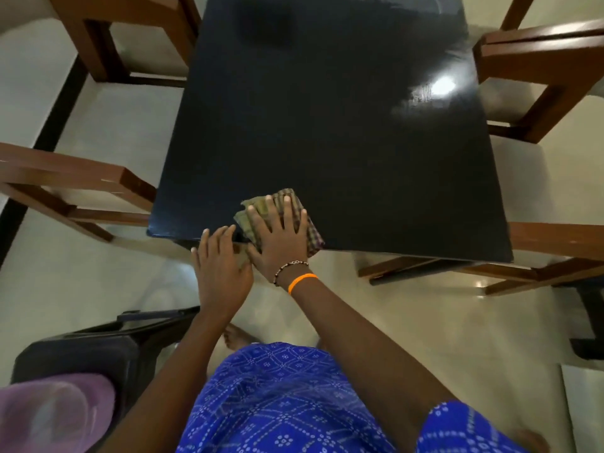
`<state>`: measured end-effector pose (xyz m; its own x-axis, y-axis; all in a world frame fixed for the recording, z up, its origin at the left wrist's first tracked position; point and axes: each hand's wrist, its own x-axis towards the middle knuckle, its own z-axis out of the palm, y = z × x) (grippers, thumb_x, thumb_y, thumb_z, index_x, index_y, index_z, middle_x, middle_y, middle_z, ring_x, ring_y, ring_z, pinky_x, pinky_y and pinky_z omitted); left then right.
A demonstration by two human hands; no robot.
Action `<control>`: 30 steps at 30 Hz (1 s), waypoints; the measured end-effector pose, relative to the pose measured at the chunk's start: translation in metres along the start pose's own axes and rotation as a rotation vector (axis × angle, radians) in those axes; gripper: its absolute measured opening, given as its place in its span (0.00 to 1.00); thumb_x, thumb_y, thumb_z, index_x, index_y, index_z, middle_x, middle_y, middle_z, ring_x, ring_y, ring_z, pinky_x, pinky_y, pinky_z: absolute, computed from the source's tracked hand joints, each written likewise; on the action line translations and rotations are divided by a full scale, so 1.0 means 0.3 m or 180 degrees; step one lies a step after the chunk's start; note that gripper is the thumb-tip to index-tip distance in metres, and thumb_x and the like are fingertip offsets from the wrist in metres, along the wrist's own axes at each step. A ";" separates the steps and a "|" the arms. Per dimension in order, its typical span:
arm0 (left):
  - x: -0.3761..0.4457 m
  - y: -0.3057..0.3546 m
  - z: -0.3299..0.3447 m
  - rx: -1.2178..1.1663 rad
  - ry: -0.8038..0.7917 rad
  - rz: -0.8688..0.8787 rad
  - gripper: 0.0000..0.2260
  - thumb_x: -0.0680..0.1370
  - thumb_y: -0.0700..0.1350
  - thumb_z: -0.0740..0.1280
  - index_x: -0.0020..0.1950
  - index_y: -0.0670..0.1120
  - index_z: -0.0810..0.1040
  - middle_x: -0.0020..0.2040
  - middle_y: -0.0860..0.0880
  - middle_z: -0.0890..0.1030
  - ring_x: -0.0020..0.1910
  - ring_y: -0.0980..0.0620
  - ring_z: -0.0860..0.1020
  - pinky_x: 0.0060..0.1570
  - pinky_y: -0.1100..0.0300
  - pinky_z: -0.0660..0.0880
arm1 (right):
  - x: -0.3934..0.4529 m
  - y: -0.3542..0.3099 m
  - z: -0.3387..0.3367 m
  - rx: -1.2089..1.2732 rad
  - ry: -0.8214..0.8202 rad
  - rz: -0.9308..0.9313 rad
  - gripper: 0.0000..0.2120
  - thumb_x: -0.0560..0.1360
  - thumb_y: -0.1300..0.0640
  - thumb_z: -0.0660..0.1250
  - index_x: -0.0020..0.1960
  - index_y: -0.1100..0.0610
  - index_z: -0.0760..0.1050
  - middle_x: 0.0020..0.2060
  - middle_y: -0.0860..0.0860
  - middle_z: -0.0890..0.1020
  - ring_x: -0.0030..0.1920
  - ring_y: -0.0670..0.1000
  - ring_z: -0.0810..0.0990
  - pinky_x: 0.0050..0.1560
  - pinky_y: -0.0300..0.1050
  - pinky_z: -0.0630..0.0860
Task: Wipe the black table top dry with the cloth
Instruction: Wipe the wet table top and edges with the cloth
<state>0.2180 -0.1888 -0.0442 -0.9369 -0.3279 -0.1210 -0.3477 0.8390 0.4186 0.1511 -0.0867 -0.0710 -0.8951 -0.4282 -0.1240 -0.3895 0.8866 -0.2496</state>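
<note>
Wiping in progress. Right hand (281,237), fingers spread, presses the folded cloth (287,204) flat on the desk (327,125) at its near edge. Left hand (220,266), open, holds nothing, beside it. Next: sweep the cloth across the far surface.

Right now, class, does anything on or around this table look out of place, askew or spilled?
Nothing stands out. The black table top is bare apart from the folded cloth at its near edge, pressed flat under the right hand, with the left hand at the edge beside it. No spill shows.
</note>
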 end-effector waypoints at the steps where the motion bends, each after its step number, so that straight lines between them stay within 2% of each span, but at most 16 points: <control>1: 0.004 -0.011 -0.007 0.0008 -0.0031 0.0024 0.27 0.74 0.42 0.68 0.71 0.40 0.64 0.72 0.41 0.66 0.75 0.40 0.55 0.72 0.42 0.54 | 0.001 0.004 0.002 0.0006 -0.0006 -0.0151 0.31 0.73 0.39 0.52 0.74 0.47 0.57 0.76 0.54 0.56 0.75 0.62 0.48 0.71 0.68 0.45; 3: 0.014 -0.024 -0.017 -0.0016 -0.0091 0.0100 0.27 0.74 0.42 0.68 0.71 0.41 0.64 0.72 0.41 0.66 0.75 0.41 0.55 0.72 0.43 0.52 | -0.012 0.056 -0.009 -0.0101 0.0149 -0.0248 0.32 0.71 0.37 0.49 0.73 0.45 0.59 0.75 0.52 0.59 0.75 0.60 0.52 0.71 0.65 0.49; 5: 0.025 -0.032 -0.025 -0.0044 -0.0112 0.0184 0.27 0.74 0.42 0.68 0.72 0.42 0.64 0.72 0.42 0.65 0.75 0.42 0.54 0.72 0.43 0.51 | -0.043 0.150 -0.018 -0.0210 0.0224 -0.0106 0.32 0.70 0.39 0.51 0.73 0.44 0.60 0.74 0.51 0.61 0.75 0.58 0.54 0.70 0.63 0.52; 9: 0.047 -0.063 -0.042 -0.0297 -0.0067 0.0265 0.25 0.74 0.39 0.66 0.71 0.43 0.65 0.71 0.43 0.67 0.75 0.42 0.55 0.73 0.44 0.50 | -0.137 0.378 -0.065 -0.0358 0.0454 0.0709 0.32 0.70 0.40 0.52 0.73 0.43 0.59 0.74 0.51 0.61 0.75 0.58 0.56 0.70 0.64 0.58; 12: 0.082 -0.119 -0.075 -0.0566 0.0113 0.0186 0.23 0.74 0.37 0.65 0.69 0.44 0.68 0.69 0.44 0.69 0.73 0.42 0.59 0.73 0.44 0.55 | -0.168 0.445 -0.082 -0.0193 0.0518 0.1577 0.34 0.68 0.39 0.48 0.74 0.45 0.58 0.75 0.51 0.59 0.75 0.59 0.52 0.71 0.64 0.53; 16: 0.148 -0.219 -0.146 -0.0949 0.0328 -0.0247 0.20 0.75 0.37 0.64 0.67 0.45 0.69 0.67 0.45 0.71 0.69 0.45 0.64 0.69 0.51 0.62 | -0.107 0.302 -0.058 0.0047 0.0708 0.2265 0.38 0.67 0.37 0.43 0.75 0.50 0.57 0.76 0.56 0.56 0.75 0.63 0.49 0.71 0.67 0.48; 19: 0.179 -0.310 -0.177 -0.1234 0.0279 -0.0723 0.20 0.76 0.37 0.62 0.67 0.47 0.69 0.67 0.46 0.70 0.68 0.46 0.64 0.67 0.53 0.62 | -0.064 0.163 -0.044 0.0093 0.0430 0.1919 0.42 0.64 0.35 0.46 0.76 0.50 0.52 0.76 0.57 0.52 0.75 0.64 0.46 0.70 0.67 0.45; 23: 0.177 -0.405 -0.206 -0.1377 0.0210 -0.0837 0.19 0.76 0.37 0.61 0.67 0.46 0.69 0.68 0.45 0.70 0.69 0.45 0.64 0.67 0.54 0.61 | -0.011 -0.016 -0.003 -0.0035 -0.0008 0.0929 0.46 0.60 0.36 0.49 0.76 0.49 0.47 0.77 0.57 0.47 0.75 0.64 0.43 0.69 0.68 0.44; 27: 0.160 -0.462 -0.246 -0.1599 0.0274 -0.1248 0.20 0.77 0.38 0.61 0.69 0.46 0.67 0.69 0.45 0.68 0.70 0.45 0.62 0.68 0.51 0.61 | 0.059 -0.157 0.049 -0.0585 0.0038 0.0305 0.43 0.67 0.44 0.66 0.76 0.52 0.51 0.75 0.62 0.53 0.74 0.69 0.50 0.68 0.71 0.51; 30: 0.163 -0.508 -0.259 -0.1705 0.0265 -0.1511 0.20 0.77 0.38 0.62 0.70 0.46 0.67 0.70 0.44 0.67 0.70 0.44 0.62 0.67 0.52 0.62 | 0.123 -0.272 0.077 -0.0911 0.0092 0.0042 0.42 0.66 0.44 0.70 0.74 0.53 0.56 0.72 0.63 0.61 0.71 0.70 0.59 0.65 0.72 0.58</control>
<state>0.2279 -0.3665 -0.0440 -0.6758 -0.6543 -0.3394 -0.6315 0.2764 0.7244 0.1549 -0.1789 -0.0773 -0.9047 -0.4147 -0.0972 -0.4194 0.9072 0.0336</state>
